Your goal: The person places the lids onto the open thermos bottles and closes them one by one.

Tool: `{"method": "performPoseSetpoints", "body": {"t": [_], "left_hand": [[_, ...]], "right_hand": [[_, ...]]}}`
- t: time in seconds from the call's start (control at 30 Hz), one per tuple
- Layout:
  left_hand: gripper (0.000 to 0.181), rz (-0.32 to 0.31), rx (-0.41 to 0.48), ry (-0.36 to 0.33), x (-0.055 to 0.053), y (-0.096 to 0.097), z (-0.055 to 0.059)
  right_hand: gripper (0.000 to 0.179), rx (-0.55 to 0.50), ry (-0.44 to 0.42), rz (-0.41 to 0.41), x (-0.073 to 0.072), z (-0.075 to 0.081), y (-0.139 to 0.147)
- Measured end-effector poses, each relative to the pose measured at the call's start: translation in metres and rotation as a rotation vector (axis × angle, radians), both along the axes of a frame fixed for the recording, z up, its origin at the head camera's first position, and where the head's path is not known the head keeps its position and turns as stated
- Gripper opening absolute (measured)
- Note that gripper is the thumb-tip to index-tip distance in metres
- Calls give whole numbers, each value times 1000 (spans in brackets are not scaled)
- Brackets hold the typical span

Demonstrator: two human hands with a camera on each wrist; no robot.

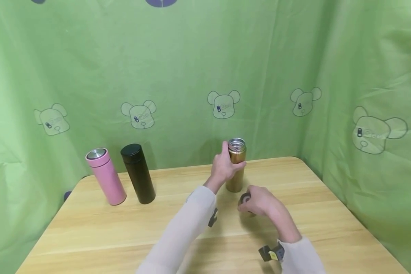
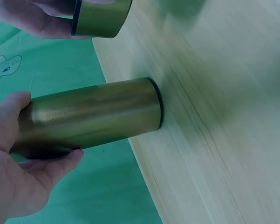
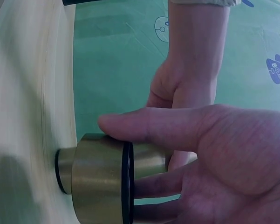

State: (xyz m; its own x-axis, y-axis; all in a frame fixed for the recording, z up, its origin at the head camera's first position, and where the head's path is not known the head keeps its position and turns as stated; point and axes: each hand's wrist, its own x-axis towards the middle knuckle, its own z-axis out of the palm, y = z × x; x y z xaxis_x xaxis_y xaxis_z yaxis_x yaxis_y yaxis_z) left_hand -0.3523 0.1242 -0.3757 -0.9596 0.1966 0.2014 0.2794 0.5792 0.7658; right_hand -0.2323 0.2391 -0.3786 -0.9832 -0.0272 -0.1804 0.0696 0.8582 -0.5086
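A gold vacuum flask (image 1: 235, 179) stands upright toward the back of the table, its steel mouth uncovered. My left hand (image 1: 223, 166) grips it near the top, with thumb and fingers around opposite sides of the body (image 2: 93, 114). In my right hand (image 1: 262, 201) is the flask's gold lid (image 3: 100, 179), pinched at its dark-rimmed edge. The lid is in front of the flask and slightly to its right, apart from it. It appears to be held above the wooden tabletop; the head view shows it partly covered by the fingers.
To the left stand a pink vacuum flask (image 1: 109, 180) with a steel-topped lid and a black vacuum flask (image 1: 140, 179), both closed. The wooden table (image 1: 99, 236) has a rounded back edge. A green curtain (image 1: 185, 68) hangs behind and at the sides.
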Motion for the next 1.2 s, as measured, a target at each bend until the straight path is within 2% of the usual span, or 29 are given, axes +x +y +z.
{"method": "performPoseSetpoints", "body": {"t": [0.13,0.23,0.43,0.67,0.9,1.2], "left_hand": [[87,0,-20,47,5,-11,0],[89,-8,-27,59,11,-20,0],[91,-47,-10,42,23,-39,-3],[92,-91,26,22,37,-63,-5],[93,-91,50,25,50,-83,-7],[92,-90,75,2,68,-105,-5]], "right_hand": [[50,-1,7,13,-1,1,-1],[49,-4,9,18,0,1,0],[52,-4,10,3,0,-3,8],[57,-64,80,-48,0,2,18],[68,-90,146,-86,-4,6,22],[70,-95,214,-100,-7,8,24]]}}
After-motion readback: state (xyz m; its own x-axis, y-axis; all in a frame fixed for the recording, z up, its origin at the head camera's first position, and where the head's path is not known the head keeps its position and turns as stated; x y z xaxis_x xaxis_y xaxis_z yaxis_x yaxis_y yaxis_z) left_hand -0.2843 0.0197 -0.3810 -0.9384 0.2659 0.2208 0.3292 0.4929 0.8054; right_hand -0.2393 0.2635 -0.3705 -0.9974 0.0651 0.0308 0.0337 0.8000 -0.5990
